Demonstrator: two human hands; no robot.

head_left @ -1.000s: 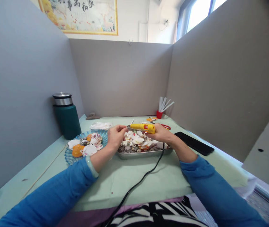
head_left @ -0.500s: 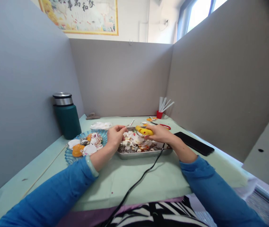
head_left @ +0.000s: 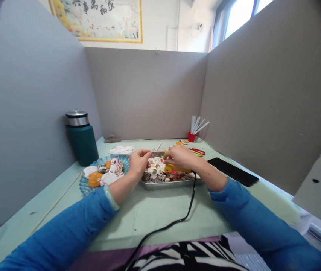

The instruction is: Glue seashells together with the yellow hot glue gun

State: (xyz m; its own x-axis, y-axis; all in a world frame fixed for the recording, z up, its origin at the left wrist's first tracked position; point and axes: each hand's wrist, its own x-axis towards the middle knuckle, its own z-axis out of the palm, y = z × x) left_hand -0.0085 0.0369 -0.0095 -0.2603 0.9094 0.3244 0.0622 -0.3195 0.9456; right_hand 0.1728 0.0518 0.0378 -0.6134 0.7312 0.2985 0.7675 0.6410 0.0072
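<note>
My left hand point(head_left: 139, 162) is closed in a pinch at the left rim of a metal tray point(head_left: 171, 184). Whatever its fingertips hold is too small to name. My right hand point(head_left: 180, 156) is over the tray with its fingers bent, and a yellow glue gun point(head_left: 178, 169) sits under its palm. The grip is partly hidden, but the hand appears closed on the gun. From the gun, a black cord point(head_left: 183, 218) runs across the table toward my lap. Mixed seashells point(head_left: 154, 171) fill the tray.
To the left are a blue scalloped plate point(head_left: 84, 186) with shells and a green thermos bottle point(head_left: 82, 145). At the right lie a black phone-like slab point(head_left: 232, 171) and red-handled pliers or scissors point(head_left: 200, 151). A red cup point(head_left: 192, 137) holds white sticks. Grey partitions enclose the table.
My right hand has turned over and shifted slightly left, its fingertips nearer my left hand. The glue gun has swung lower, under the palm. My left hand keeps its pinch.
</note>
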